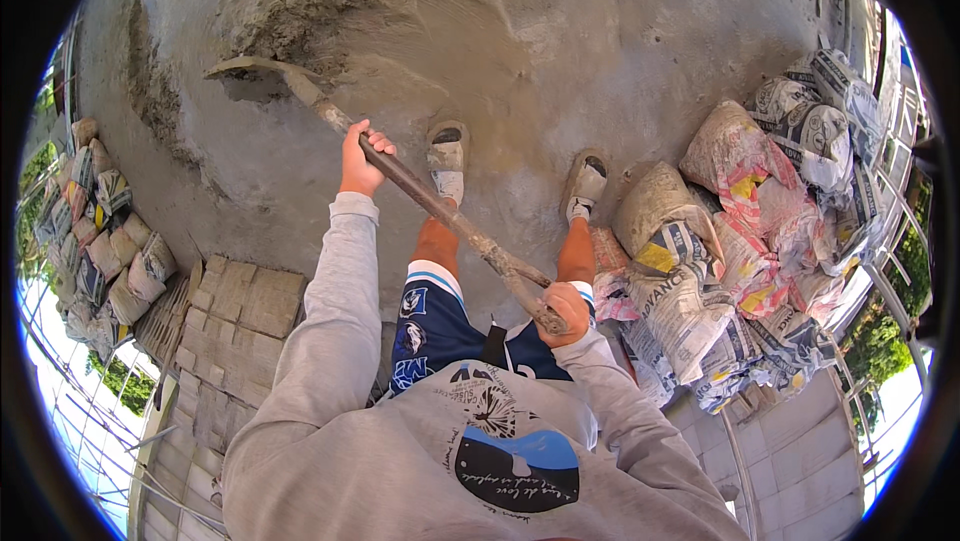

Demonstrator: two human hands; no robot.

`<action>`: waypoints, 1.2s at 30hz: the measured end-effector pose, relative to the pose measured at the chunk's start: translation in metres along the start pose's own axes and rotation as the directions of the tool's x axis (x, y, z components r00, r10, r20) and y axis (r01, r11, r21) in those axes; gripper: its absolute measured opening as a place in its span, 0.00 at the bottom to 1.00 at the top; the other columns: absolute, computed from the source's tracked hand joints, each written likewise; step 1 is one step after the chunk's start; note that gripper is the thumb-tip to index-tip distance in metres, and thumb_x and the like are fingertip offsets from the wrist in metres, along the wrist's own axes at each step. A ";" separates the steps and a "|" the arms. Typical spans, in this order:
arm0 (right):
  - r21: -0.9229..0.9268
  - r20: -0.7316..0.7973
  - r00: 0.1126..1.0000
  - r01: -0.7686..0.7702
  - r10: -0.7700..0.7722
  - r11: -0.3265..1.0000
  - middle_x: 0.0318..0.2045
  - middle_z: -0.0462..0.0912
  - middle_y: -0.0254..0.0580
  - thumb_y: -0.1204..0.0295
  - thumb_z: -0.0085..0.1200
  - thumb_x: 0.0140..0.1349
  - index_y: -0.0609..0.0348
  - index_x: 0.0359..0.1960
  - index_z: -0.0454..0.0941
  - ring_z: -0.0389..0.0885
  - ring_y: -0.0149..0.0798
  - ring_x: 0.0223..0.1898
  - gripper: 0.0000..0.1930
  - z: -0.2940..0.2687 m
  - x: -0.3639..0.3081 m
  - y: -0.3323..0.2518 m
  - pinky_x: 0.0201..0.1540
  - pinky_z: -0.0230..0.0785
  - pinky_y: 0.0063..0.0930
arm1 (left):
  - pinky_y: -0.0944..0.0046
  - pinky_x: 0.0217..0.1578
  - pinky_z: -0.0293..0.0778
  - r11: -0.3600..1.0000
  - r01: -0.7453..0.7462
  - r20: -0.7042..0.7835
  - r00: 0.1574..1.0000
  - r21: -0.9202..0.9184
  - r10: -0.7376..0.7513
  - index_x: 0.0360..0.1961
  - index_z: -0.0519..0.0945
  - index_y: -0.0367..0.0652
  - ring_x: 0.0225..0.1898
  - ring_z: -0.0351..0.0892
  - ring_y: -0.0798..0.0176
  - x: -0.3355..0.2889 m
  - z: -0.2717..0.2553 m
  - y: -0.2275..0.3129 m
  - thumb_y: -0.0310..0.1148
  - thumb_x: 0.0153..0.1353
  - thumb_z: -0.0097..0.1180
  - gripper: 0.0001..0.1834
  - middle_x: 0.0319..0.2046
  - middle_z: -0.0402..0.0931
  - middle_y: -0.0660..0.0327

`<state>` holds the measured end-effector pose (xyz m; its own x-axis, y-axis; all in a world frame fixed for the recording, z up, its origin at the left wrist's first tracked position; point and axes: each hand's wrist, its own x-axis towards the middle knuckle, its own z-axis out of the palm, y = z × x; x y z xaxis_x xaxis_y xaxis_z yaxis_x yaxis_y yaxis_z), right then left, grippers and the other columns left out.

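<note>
A shovel (440, 209) lies slantwise across my front, its shaft smeared with dried cement. My left hand (362, 157) wraps round the shaft low down, not far above the blade. Round the grip at the upper end, which forks out, my right hand (567, 313) is closed. The blade (250, 67) is at the far left, seen nearly edge-on over the grey floor, with a dark shadow under it. Just beyond it lies a heap of wet, grey cement mix (310, 1); whether the blade touches it, I cannot tell.
My sandalled feet stand apart on the smeared concrete floor (520, 121). Filled sacks (740, 211) are piled close on the right, and more sacks (110, 231) at the far left. Stacked blocks (235, 306) stand at the left, with metal bars along both outer edges.
</note>
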<state>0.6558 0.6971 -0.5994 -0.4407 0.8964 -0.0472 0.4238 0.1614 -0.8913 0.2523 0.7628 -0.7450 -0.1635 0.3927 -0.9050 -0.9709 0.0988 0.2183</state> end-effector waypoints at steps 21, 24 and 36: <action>-0.293 0.279 0.938 0.285 -0.203 0.913 0.28 0.73 0.40 0.71 0.53 0.40 0.55 0.27 0.72 0.73 0.45 0.39 0.10 -0.160 0.013 0.196 0.53 0.63 0.47 | 0.59 0.24 0.71 0.921 -0.114 -0.217 0.954 0.372 0.206 0.28 0.68 0.44 0.21 0.69 0.66 0.087 0.117 -0.294 0.26 0.54 0.55 0.06 0.20 0.68 0.63; -0.269 0.190 0.951 0.289 -0.244 0.919 0.28 0.72 0.39 0.70 0.54 0.40 0.55 0.28 0.73 0.73 0.44 0.39 0.10 -0.185 -0.001 0.212 0.52 0.63 0.46 | 0.59 0.24 0.71 0.927 -0.128 -0.232 0.948 0.353 0.220 0.27 0.68 0.44 0.20 0.68 0.65 0.056 0.129 -0.315 0.25 0.52 0.53 0.06 0.19 0.67 0.63; 0.860 -0.296 0.108 -0.402 0.949 0.314 0.11 0.66 0.37 0.77 0.57 0.55 0.55 0.25 0.70 0.62 0.32 0.10 0.08 -0.311 -0.136 0.107 0.14 0.60 0.30 | 0.61 0.23 0.69 0.874 0.407 -0.262 0.903 0.265 -0.341 0.25 0.69 0.46 0.17 0.66 0.67 0.046 0.170 -0.470 0.28 0.54 0.57 0.08 0.16 0.64 0.67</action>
<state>1.0070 0.7208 -0.5478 0.5890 0.3723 -0.7172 -0.3705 -0.6643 -0.6492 0.7311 0.8896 -0.8273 0.1376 0.0815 -0.9871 -0.8690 0.4881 -0.0808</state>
